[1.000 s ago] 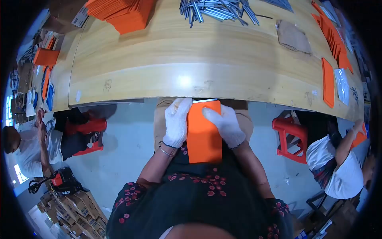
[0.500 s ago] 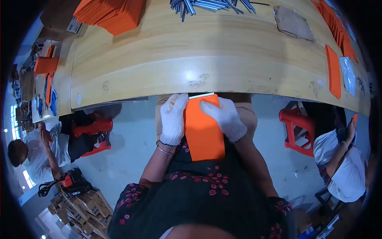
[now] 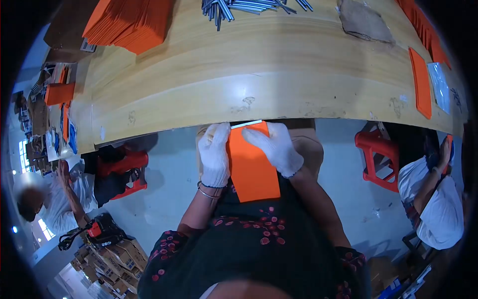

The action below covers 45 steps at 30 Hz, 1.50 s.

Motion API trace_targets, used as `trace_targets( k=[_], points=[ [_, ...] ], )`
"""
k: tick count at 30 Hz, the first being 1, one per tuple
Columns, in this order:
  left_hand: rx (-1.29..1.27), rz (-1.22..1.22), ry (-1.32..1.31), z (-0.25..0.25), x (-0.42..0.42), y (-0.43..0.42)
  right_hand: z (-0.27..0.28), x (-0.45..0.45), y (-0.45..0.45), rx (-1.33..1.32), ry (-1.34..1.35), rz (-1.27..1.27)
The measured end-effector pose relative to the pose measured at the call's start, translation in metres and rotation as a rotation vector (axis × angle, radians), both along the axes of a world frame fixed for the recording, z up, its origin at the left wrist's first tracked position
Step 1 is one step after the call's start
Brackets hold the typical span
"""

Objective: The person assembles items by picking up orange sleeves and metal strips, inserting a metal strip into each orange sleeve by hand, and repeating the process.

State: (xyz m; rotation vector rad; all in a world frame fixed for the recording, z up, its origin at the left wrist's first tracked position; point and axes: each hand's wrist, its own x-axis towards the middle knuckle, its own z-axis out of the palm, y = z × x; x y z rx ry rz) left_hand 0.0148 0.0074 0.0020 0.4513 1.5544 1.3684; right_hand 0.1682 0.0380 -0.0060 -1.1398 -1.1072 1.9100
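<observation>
A flat orange rectangular piece [image 3: 254, 172] lies over my lap, its upper end close to the table's front edge. Along that end runs a thin whitish strip [image 3: 246, 124]; I cannot tell whether it is attached. My left hand [image 3: 215, 152], in a white knitted glove, grips the piece by its upper left edge. Gloved as well, my right hand [image 3: 280, 149] holds the upper right side, thumb pressed across the front near the strip. The fingers behind the piece are hidden.
On the wooden table [image 3: 189, 84] are a stack of orange pieces [image 3: 127, 25], a pile of metal rods [image 3: 244, 6], a brown cardboard scrap [image 3: 366, 21] and another orange piece [image 3: 420, 82]. Co-workers sit at left [image 3: 69, 199] and right [image 3: 438, 199], near red stools.
The right hand and its thumb have shifted slightly left along the top of the orange piece. Both hands keep their hold. The whole view has tilted a little.
</observation>
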Motion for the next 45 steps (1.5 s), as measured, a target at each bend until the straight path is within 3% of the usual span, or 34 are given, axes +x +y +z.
trace_targets(
  k=[5,10,26,30,45],
  points=[
    [0.013,-0.04,0.041,0.0,-0.002,0.0,0.007,-0.001,-0.003,-0.089,-0.024,-0.02],
    [0.023,-0.025,-0.004,-0.009,0.003,-0.005,0.005,-0.002,-0.012,-0.019,-0.09,-0.11],
    [0.0,-0.003,-0.061,-0.007,0.005,-0.001,-0.003,0.001,-0.003,-0.047,-0.065,-0.074],
    [0.059,-0.001,-0.018,-0.002,0.007,0.0,-0.006,0.004,-0.001,0.11,-0.11,-0.012],
    [0.025,0.026,-0.055,-0.001,0.006,0.001,0.026,-0.003,0.006,-0.093,-0.175,-0.021]
  ],
)
